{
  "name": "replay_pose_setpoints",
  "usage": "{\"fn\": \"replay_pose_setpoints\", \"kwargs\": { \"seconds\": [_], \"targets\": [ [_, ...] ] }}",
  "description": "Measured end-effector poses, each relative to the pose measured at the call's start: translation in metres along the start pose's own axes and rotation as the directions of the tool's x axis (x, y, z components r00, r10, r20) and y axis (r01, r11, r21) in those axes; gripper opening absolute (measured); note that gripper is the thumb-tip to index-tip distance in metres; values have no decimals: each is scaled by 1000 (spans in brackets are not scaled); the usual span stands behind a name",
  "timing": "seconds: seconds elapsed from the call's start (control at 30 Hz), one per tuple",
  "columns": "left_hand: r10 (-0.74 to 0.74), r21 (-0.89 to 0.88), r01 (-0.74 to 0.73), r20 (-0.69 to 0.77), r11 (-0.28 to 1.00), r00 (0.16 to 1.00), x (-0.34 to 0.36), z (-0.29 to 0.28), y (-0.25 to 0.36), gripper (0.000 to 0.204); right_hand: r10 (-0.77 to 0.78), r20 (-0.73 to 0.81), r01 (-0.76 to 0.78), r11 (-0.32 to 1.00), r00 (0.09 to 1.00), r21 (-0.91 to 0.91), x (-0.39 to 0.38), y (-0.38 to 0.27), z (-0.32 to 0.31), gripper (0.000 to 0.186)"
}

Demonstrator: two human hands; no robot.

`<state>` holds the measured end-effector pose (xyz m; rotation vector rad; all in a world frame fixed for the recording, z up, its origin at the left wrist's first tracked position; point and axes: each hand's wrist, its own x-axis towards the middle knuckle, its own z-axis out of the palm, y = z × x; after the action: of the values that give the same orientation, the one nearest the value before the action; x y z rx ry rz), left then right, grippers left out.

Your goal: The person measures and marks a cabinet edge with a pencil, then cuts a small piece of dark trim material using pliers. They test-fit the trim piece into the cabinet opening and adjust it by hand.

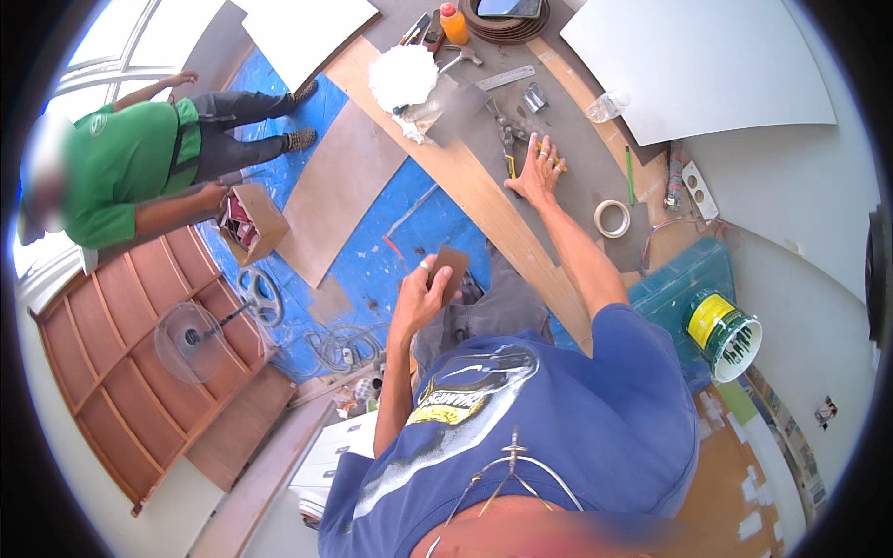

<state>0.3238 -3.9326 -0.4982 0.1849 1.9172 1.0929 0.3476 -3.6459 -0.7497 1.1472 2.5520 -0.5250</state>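
My left hand (420, 295) grips a small brown rectangular piece (453, 265) above my lap. My right hand (537, 174) reaches out over the grey work surface (581, 186) with fingers spread, its tips at a slim yellow object (562, 166) partly hidden beneath them. Just left of it lie pliers with yellow grips (510, 147). Around them are a metal ruler (507, 76), a small metal piece (535, 99), a green rod (631, 177) and a tape roll (611, 218). A long wood strip (474, 214) runs diagonally between my hands.
A co-worker in a green shirt (139, 172), at left, holds a cardboard box (256, 228) over blue sheeting (279, 121). A fan (191, 339) and cables (339, 349) sit below. An orange bottle (454, 26) and white boards (698, 65) are beyond; a paint bucket (721, 335) stands right.
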Motion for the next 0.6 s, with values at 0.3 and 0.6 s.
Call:
{"fn": "replay_pose_setpoints", "kwargs": {
  "seconds": [0.3,0.6],
  "targets": [
    [93,319,-169,239,933,966,129,-39,78,41,113,-64,-90,953,992,290,-15,21,-9,94],
    [129,450,-496,631,743,765,241,-29,72,51,372,51,-369,877,927,309,-87,35,15,71]
  ]
}}
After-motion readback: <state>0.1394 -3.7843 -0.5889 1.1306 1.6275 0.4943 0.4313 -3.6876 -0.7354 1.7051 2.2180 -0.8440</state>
